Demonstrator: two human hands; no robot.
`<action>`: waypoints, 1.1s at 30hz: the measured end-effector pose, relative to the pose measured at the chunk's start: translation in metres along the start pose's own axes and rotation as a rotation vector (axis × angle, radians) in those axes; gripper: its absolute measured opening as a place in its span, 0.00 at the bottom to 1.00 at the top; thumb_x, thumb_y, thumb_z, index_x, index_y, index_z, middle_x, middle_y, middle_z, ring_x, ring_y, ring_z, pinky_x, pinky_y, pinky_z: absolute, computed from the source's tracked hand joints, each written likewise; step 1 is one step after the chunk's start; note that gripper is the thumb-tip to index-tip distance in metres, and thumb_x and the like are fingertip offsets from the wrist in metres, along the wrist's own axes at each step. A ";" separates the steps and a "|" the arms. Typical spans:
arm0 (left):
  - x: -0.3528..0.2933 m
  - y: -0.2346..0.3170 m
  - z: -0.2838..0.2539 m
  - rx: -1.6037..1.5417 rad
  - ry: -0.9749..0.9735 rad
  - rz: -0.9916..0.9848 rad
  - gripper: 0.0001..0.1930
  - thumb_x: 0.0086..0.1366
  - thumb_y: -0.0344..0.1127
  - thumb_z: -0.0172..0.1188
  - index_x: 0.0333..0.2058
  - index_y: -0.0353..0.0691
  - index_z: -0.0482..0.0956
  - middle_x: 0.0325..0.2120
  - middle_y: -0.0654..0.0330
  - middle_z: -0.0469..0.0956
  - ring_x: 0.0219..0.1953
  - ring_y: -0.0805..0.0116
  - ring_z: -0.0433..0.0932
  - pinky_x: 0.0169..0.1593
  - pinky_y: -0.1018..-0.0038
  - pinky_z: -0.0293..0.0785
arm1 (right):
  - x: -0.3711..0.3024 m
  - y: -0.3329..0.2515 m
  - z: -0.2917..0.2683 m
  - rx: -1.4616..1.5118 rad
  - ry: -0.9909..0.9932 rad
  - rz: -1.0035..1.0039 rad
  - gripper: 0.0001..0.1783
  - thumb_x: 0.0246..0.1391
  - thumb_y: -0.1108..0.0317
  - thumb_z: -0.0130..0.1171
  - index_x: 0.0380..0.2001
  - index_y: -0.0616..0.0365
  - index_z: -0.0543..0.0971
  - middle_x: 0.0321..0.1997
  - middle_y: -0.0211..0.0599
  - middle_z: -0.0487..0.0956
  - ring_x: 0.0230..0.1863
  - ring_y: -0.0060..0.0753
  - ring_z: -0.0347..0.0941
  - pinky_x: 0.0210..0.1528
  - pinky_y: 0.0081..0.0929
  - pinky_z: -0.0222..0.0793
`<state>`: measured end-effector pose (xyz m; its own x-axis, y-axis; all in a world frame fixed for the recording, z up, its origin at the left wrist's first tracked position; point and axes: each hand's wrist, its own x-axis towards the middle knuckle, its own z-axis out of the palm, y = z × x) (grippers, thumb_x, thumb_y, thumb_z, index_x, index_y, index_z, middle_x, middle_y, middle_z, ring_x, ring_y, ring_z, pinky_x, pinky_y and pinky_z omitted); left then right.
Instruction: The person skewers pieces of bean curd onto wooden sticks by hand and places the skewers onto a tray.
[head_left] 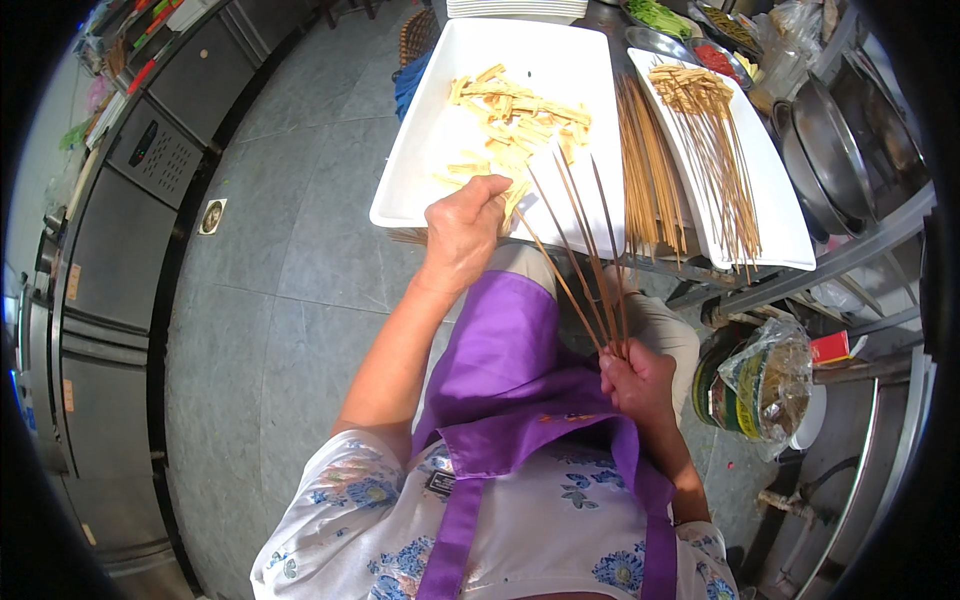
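Observation:
My left hand (465, 225) is closed at the near edge of a large white tray (412, 165), pinching pale yellow bean curd strips (516, 196). Further loose strips (530, 112) lie heaped in that tray. My right hand (640, 382) grips several thin brown wooden skewers (588, 262) near their lower ends, over my lap. They fan upward from the fist, and the leftmost one's tip reaches the strips at my left fingers. Whether it has pierced them, I cannot tell. Just right of the tray lies a bundle of bare skewers (645, 160).
A second white tray (785, 215) holds loaded skewers (695, 90). Metal bowls (825, 150) stand right of it, with dishes of green (660, 16) and red food (715, 62) behind. Below right is a plastic-covered bucket (765, 385). Steel cabinets (115, 290) line the left.

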<state>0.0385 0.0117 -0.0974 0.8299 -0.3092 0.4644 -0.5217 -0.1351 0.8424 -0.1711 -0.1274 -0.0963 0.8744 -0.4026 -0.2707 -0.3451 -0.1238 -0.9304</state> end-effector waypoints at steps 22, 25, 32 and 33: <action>0.076 0.004 -0.019 0.416 -0.218 0.019 0.14 0.49 0.35 0.52 0.34 0.35 0.76 0.20 0.45 0.74 0.26 0.54 0.75 0.34 0.67 0.70 | 0.009 -0.028 -0.058 -0.249 0.487 -0.341 0.04 0.45 0.76 0.53 0.27 0.64 0.75 0.15 0.25 0.69 0.17 0.12 0.61 0.19 0.14 0.58; 0.093 0.004 -0.006 0.672 -0.414 0.063 0.12 0.49 0.36 0.53 0.30 0.35 0.77 0.23 0.44 0.74 0.30 0.51 0.75 0.33 0.64 0.70 | 0.026 -0.035 -0.078 -0.257 0.545 -0.357 0.04 0.43 0.76 0.54 0.26 0.65 0.74 0.15 0.28 0.69 0.18 0.15 0.61 0.22 0.16 0.60; 0.105 -0.036 0.025 0.933 -0.481 0.414 0.06 0.45 0.32 0.54 0.18 0.37 0.77 0.21 0.50 0.75 0.26 0.56 0.75 0.31 0.65 0.71 | 0.085 -0.041 -0.136 -0.242 0.663 -0.356 0.05 0.43 0.75 0.52 0.22 0.67 0.73 0.11 0.31 0.68 0.15 0.16 0.60 0.18 0.18 0.58; 0.104 -0.030 0.027 0.926 -0.528 0.386 0.06 0.45 0.32 0.54 0.19 0.37 0.77 0.21 0.50 0.75 0.26 0.55 0.75 0.31 0.65 0.71 | 0.095 -0.036 -0.145 -0.229 0.685 -0.375 0.05 0.43 0.75 0.52 0.21 0.68 0.73 0.11 0.31 0.68 0.14 0.16 0.59 0.17 0.18 0.57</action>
<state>0.1353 -0.0422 -0.0816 0.5089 -0.8099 0.2915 -0.8524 -0.5214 0.0396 -0.1253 -0.2926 -0.0525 0.5687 -0.7540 0.3287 -0.1968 -0.5128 -0.8357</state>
